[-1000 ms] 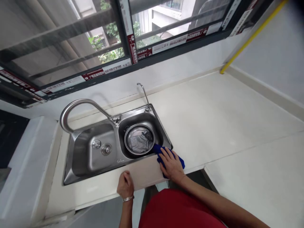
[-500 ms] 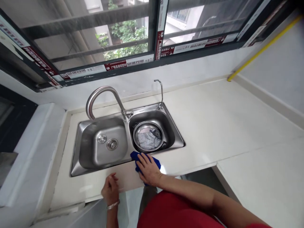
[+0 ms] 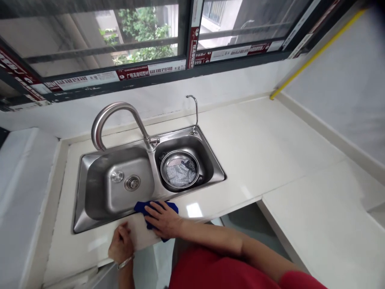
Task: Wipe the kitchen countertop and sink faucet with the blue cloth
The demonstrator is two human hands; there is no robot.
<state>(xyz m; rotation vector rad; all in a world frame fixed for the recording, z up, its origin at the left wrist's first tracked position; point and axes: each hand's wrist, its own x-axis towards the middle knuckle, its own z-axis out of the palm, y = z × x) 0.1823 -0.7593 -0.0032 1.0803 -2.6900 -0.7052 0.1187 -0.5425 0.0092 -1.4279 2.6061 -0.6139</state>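
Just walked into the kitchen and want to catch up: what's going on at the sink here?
A person in a red top is pressing a blue cloth flat with the right hand on the strip of pale countertop along the front rim of the steel double sink. The left hand, with a bangle at the wrist, rests curled on the counter's front edge. A round metal strainer basket holding a crumpled cloth sits in the right basin; the curved faucet is not running.
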